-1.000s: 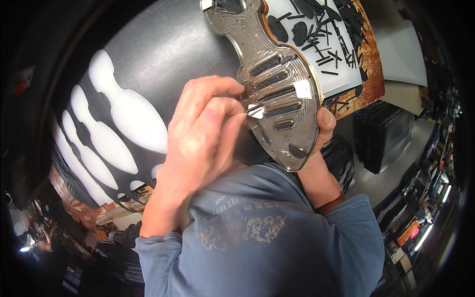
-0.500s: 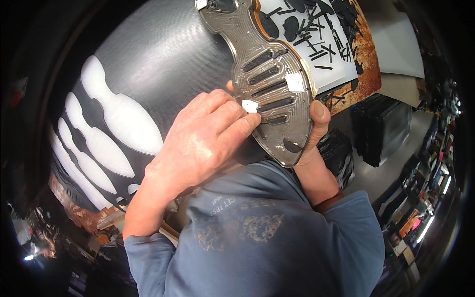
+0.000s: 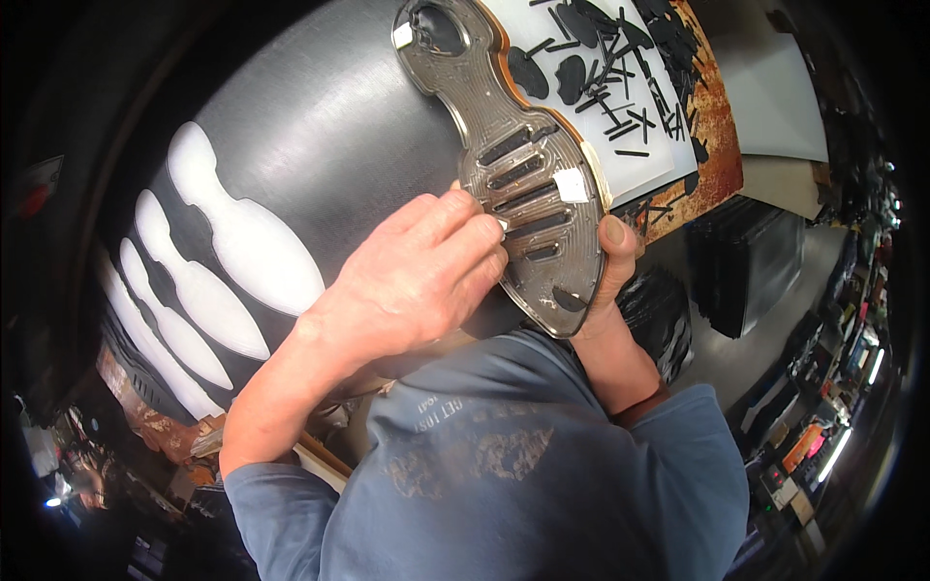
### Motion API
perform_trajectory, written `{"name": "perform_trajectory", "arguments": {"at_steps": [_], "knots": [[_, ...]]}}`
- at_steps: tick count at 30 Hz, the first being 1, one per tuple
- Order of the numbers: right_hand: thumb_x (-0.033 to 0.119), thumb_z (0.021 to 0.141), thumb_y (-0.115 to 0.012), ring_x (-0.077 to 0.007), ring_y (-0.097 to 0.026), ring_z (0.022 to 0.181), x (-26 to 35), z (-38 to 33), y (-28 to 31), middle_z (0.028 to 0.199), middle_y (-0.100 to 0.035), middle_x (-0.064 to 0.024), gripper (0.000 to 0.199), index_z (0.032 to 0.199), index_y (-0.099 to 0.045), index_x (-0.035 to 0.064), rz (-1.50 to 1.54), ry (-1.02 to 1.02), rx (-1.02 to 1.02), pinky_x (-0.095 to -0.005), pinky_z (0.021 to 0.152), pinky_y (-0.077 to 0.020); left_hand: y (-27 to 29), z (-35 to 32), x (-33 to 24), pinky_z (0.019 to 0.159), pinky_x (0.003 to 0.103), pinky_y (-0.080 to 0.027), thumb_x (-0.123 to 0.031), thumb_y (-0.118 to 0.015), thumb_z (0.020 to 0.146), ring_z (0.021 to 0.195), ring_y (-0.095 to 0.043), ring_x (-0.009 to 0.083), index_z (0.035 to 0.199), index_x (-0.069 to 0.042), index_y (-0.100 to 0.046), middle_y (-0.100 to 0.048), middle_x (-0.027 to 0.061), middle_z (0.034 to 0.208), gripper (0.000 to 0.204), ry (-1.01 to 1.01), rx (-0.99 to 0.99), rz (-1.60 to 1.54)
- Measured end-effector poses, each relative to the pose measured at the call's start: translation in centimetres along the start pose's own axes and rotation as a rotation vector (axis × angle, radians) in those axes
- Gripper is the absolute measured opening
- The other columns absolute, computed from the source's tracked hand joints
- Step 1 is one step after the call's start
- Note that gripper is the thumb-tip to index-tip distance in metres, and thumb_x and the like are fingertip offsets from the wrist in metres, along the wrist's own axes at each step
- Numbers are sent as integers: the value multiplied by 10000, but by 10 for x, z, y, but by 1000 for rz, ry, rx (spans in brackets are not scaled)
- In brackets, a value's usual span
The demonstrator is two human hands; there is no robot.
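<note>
Clearly, my view takes in a workshop: a dull black sheet [image 3: 339, 116] spreads under everything, with pale, waisted white shapes [image 3: 254, 247] ranked along its left edge. By its right edge, a rust-blotched board [image 3: 715, 126] carries a smooth white sheet [image 3: 651, 160] strewn with thin black strips [image 3: 633, 152]. Beyond the board's lower corner I see stacked black sheets [image 3: 741, 266]; a tube light [image 3: 835, 452] glows farther right.

The metal plate [image 3: 542, 184] is held up near the black sheet's right edge, grey, finely contour-grooved, pinched at the waist, with parallel dark slots. A white patch [image 3: 570, 185] sits near its right rim. The right hand [image 3: 612, 276] is closed around that rim, thumb on top. The left hand [image 3: 407, 261] has bent, bunched fingers at the plate's left rim; I can't tell whether they grip anything.
</note>
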State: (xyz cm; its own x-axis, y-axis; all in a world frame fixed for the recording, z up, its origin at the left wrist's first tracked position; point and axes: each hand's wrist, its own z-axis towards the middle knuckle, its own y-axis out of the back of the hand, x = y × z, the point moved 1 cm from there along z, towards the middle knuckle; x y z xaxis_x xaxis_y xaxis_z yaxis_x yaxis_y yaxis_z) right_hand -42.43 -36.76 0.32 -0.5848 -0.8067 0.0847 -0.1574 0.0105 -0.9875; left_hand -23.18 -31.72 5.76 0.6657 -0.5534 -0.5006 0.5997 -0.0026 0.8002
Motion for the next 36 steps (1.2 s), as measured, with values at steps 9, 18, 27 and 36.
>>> {"name": "perform_trajectory", "arguments": {"at_steps": [9,18,27,36], "knots": [[583,888,-659,-312,-706,1152,1,-5,9,1329,-664,-218,901,1490,-484,-65,-23,30,-187,-436,990,-608,-5,3,-2,804,391,-507,-87,-739,864,951,-567,278,868,-36,-640,-552,88,959,112,104,-28,-23],[675,887,-593,-321,-668,1231,-3,4,-3,1402,-617,-242,980,1516,-455,-63,-190,-40,-171,-451,1038,-575,7,-2,-14,771,421,-554,2,-786,732,880,-624,319,912,-34,-583,-602,120,962,273,193,-39,-189],[555,853,-724,-436,-683,1244,5,9,1,1442,-566,-344,1048,1624,-314,-24,-201,-25,-168,-472,1037,-618,54,11,-9,779,323,-542,59,-624,867,879,-645,204,936,-16,-564,-646,131,1009,119,366,-356,-241],[525,903,-653,-480,-642,1284,0,9,-1,1409,-613,-279,916,1600,-389,-8,-69,-16,-140,-521,1093,-561,20,121,35,854,383,-579,-42,-751,922,964,-713,293,1228,-3,-720,-740,155,1078,310,117,-526,-220]]}}
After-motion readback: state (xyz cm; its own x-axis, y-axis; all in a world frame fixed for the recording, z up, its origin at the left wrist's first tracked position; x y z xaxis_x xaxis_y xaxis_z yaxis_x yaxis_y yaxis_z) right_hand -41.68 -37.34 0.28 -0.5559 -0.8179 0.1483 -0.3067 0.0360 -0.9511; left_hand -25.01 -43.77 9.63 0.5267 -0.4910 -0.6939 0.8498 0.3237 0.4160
